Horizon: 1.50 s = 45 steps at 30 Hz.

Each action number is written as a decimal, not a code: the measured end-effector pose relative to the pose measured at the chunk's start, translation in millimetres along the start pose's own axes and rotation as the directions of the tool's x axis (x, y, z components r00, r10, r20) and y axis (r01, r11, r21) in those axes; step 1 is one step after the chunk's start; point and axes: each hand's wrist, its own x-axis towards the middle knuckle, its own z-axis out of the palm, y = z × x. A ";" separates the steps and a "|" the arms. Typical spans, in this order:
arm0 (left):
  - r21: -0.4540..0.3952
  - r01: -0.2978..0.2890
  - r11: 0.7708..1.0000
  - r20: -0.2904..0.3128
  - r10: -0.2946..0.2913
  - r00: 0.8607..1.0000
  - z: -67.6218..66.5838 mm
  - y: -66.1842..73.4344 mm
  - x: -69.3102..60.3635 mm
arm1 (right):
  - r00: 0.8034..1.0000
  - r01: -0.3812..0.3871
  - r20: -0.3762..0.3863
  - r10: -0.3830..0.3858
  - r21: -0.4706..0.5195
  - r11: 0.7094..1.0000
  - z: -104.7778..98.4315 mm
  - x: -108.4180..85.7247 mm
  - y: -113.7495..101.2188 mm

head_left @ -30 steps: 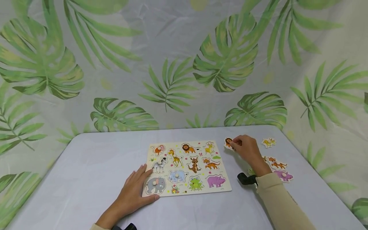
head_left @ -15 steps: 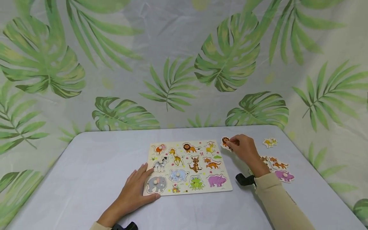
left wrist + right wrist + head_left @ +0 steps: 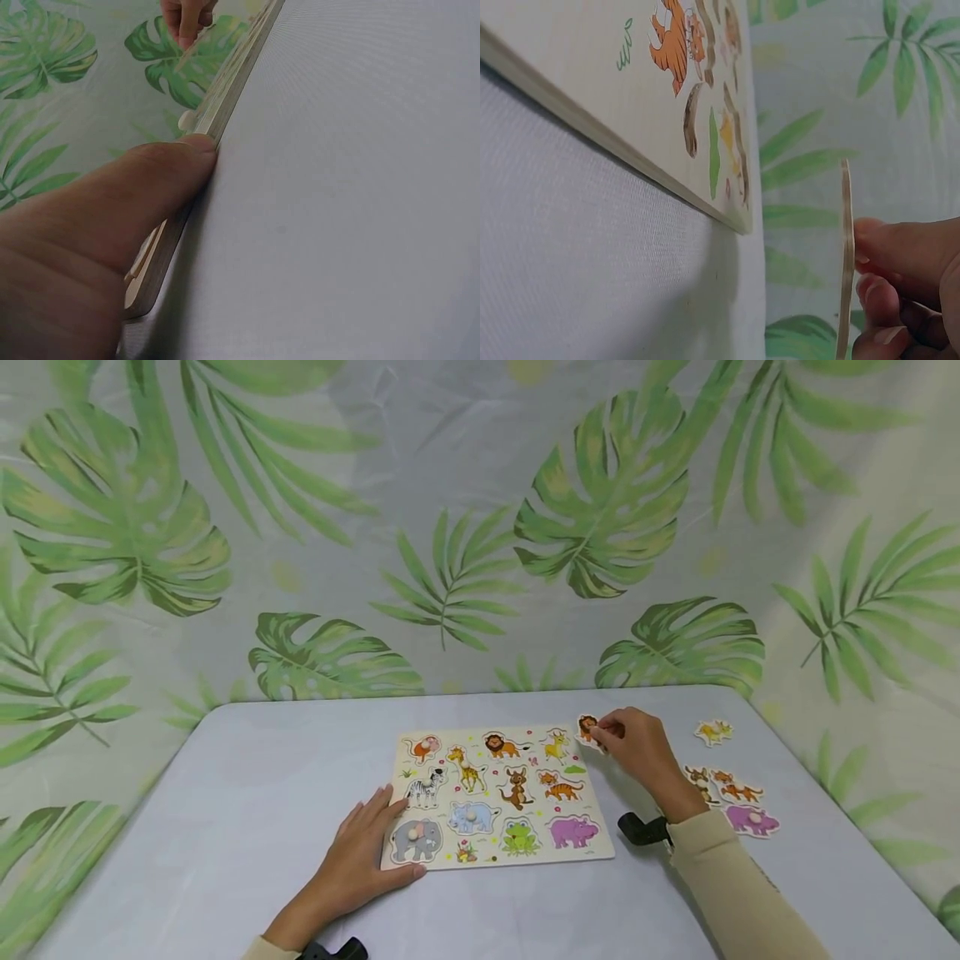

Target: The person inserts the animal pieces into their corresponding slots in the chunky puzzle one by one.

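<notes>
The lion piece (image 3: 587,725) was a flat cut-out with a dark brown mane, an orange body and a white border; the right wrist view showed it edge-on, a thin, pale slab. Taking twelve o'clock as the far side in the head view, it was at two o'clock from the middle of the board (image 3: 588,810), just beside that corner. The right hand (image 3: 637,747) had a narrow grip, thumb and fingers pinching the piece and covering part of it. The left hand (image 3: 367,852) lay at eight o'clock with a wide grip, its thumb against the six-o'clock edge and its fingers stretched along the nine-o'clock edge. The board was cream-coloured and filled with animal shapes; a grey elephant (image 3: 431,843) with a round knob sat in its recess at eight o'clock, and a blue elephant (image 3: 484,817), also knobbed, sat nearer the middle. A printed lion (image 3: 497,746) showed at twelve o'clock. Off the board, around three o'clock, a brown piece (image 3: 701,783), a tiger piece (image 3: 738,791) and a purple hippo piece (image 3: 738,818) lay close together, with a yellow piece (image 3: 713,732) apart from them towards two o'clock. White cloth covered the worktop (image 3: 270,793), and a pale curtain (image 3: 330,652) printed with green leaves hung at twelve o'clock.
</notes>
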 end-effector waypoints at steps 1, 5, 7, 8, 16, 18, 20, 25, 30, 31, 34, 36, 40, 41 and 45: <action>0.001 0.003 1.000 0.002 -0.003 1.000 0.0 -0.1 -0.3 | 1.000 0.006 0.001 -0.006 0.005 1.000 0.1 0.4 -0.7; -0.002 0.007 1.000 0.000 -0.007 1.000 -1.0 -0.2 -0.8 | 1.000 0.031 0.002 -0.031 0.023 0.999 2.9 3.7 -5.4; -0.005 0.006 1.000 -0.002 -0.006 1.000 -1.7 0.2 -1.0 | 0.999 0.041 0.002 -0.041 0.028 0.999 4.7 5.4 -8.2; -0.007 0.007 1.000 -0.002 -0.007 1.000 -2.0 0.5 -1.0 | 0.999 0.044 0.002 -0.045 0.029 0.999 5.6 6.3 -9.4; -0.007 0.017 1.000 0.015 -0.017 1.000 -1.4 2.3 -0.8 | 0.998 0.067 -0.005 -0.067 0.048 0.997 12.5 13.4 -16.9; -0.005 0.013 1.000 0.014 -0.013 1.000 -1.1 2.5 -0.7 | 0.998 0.067 -0.007 -0.067 0.053 0.996 14.4 14.9 -18.9; -0.006 0.009 1.000 0.012 -0.009 1.000 -0.9 2.4 -0.8 | 0.997 0.073 -0.011 -0.073 0.058 0.996 16.5 16.4 -21.3; -0.001 0.005 1.000 0.006 -0.005 1.000 -0.7 1.5 -0.5 | 0.995 0.093 -0.025 -0.092 0.063 0.994 22.2 20.6 -28.3; -0.012 0.014 1.000 0.006 -0.014 1.000 0.5 0.6 -0.5 | 0.993 0.114 -0.026 -0.112 0.083 0.990 25.6 22.9 -38.3; -0.014 0.014 1.000 0.007 -0.014 1.000 0.8 0.3 -0.7 | 0.993 0.116 -0.029 -0.114 0.087 0.989 26.6 23.4 -40.2; -0.013 0.010 1.000 0.005 -0.010 1.000 1.3 -0.1 -0.8 | 0.993 0.115 -0.032 -0.113 0.098 0.989 30.2 25.7 -45.8; -0.010 0.009 1.000 0.001 -0.009 1.000 1.0 -0.1 -0.8 | 0.994 0.108 -0.025 -0.106 0.105 0.989 33.9 27.9 -48.7; -0.006 0.013 1.000 0.000 -0.013 1.000 0.0 0.1 -1.1 | 0.995 0.093 0.004 -0.095 0.140 0.986 42.6 31.7 -53.8; -0.004 0.014 1.000 0.002 -0.014 1.000 -0.3 0.2 -1.1 | 0.995 0.093 0.006 -0.095 0.150 0.984 44.6 32.4 -54.9; 0.006 0.006 1.000 0.002 -0.006 1.000 -0.1 -0.1 -0.7 | 0.994 0.111 -0.010 -0.111 0.179 0.978 51.4 34.2 -60.5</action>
